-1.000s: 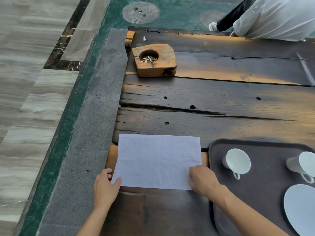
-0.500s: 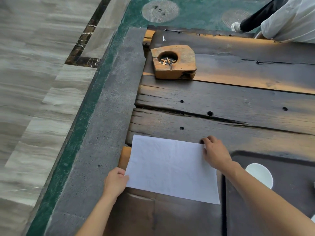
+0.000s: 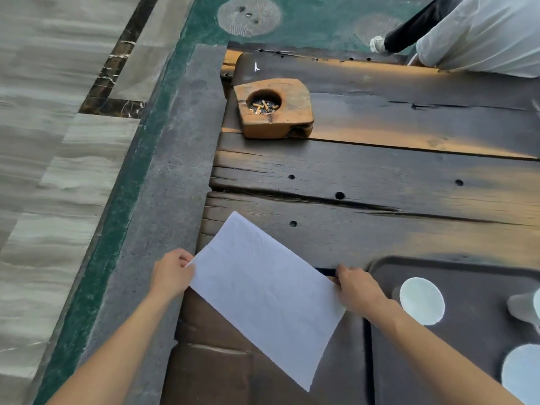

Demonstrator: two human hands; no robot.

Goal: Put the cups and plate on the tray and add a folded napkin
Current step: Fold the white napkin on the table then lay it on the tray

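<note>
A white napkin (image 3: 263,293) lies unfolded and turned at an angle on the dark wooden table. My left hand (image 3: 171,273) pinches its left corner. My right hand (image 3: 358,290) grips its right edge, just left of the tray. The dark tray (image 3: 473,273) sits at the lower right. On it stand a white cup (image 3: 421,301), a second white cup (image 3: 526,308) cut by the frame edge, and a white plate (image 3: 521,372) at the bottom right corner.
A wooden ashtray (image 3: 274,108) with cigarette butts sits at the far left of the table. A person in white clothing (image 3: 482,33) sits at the far right corner. A grey stone ledge (image 3: 163,200) runs along the table's left edge.
The napkin has rotated from square to the table edge to a diagonal. My right hand went from the near corner to the far corner, then to the right edge. My left hand moved up and pinched the left corner.
</note>
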